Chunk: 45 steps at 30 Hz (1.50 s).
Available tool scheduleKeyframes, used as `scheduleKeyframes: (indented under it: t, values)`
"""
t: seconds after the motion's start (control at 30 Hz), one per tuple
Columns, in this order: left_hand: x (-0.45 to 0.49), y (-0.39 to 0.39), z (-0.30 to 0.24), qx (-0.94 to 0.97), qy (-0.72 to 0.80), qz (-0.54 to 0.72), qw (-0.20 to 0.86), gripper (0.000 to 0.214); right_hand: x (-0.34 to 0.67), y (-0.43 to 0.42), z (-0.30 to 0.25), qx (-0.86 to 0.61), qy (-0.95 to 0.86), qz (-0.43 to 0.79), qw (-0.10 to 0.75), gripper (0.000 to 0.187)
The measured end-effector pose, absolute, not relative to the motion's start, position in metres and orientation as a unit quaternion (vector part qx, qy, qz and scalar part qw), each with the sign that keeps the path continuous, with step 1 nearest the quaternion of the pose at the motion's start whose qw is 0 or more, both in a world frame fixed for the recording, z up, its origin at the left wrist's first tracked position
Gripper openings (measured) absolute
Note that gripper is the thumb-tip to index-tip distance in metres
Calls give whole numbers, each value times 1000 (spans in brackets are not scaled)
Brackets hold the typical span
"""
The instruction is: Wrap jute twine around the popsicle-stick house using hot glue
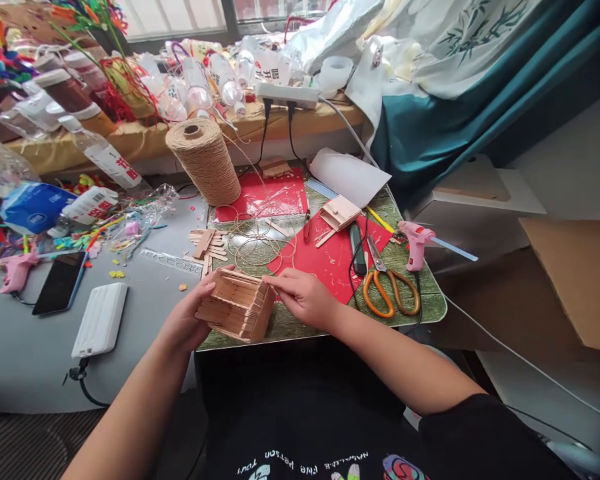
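A small open box built of wooden craft sticks (235, 308) is tilted above the near edge of the small table, its open side facing up. My left hand (193, 310) grips it by its left side, the fingers behind the wall. My right hand (300, 293) pinches at the box's upper right corner with thumb and forefinger; whatever is between those fingertips is too small to make out. Loose craft sticks (210, 247) lie just beyond the box, beside tangled twine (260, 243). A second small craft-stick piece (339, 213) rests on red paper (320, 260).
Big scissors (387, 283), a dark green utility knife (359, 250) and a pink glue gun (416, 243) with its cord lie to the right. A twine spool (203, 162) stands behind. Leftward are a white power bank (100, 319) and a phone (59, 283).
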<state>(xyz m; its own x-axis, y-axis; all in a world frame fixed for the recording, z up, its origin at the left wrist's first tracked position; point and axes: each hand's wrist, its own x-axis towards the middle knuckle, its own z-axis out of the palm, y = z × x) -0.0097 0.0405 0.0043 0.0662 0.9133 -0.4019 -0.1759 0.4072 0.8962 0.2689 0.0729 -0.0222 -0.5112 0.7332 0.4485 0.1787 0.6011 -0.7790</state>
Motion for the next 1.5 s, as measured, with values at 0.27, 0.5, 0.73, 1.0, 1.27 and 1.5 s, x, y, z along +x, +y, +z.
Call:
scheduleKeyframes:
  t: [0.27, 0.5, 0.73, 1.0, 1.27, 1.5]
  values:
    - [15, 35, 3, 323, 502, 483, 641, 60, 276, 67, 11, -317, -745, 375, 451, 26]
    - [37, 19, 4, 409, 508, 567, 503, 58, 275, 54, 7, -320, -706, 382, 503, 24]
    - [48, 11, 4, 420, 512, 576, 478, 56, 266, 34, 5, -333, -638, 456, 523, 28]
    - [51, 13, 2, 467, 530, 565, 426, 60, 266, 25, 4, -379, -554, 548, 499, 32]
    - [58, 13, 4, 419, 507, 601, 454, 57, 265, 15, 1, -362, -583, 526, 503, 37]
    - [63, 21, 7, 445, 531, 607, 389, 53, 260, 9, -7, -351, -640, 471, 496, 39]
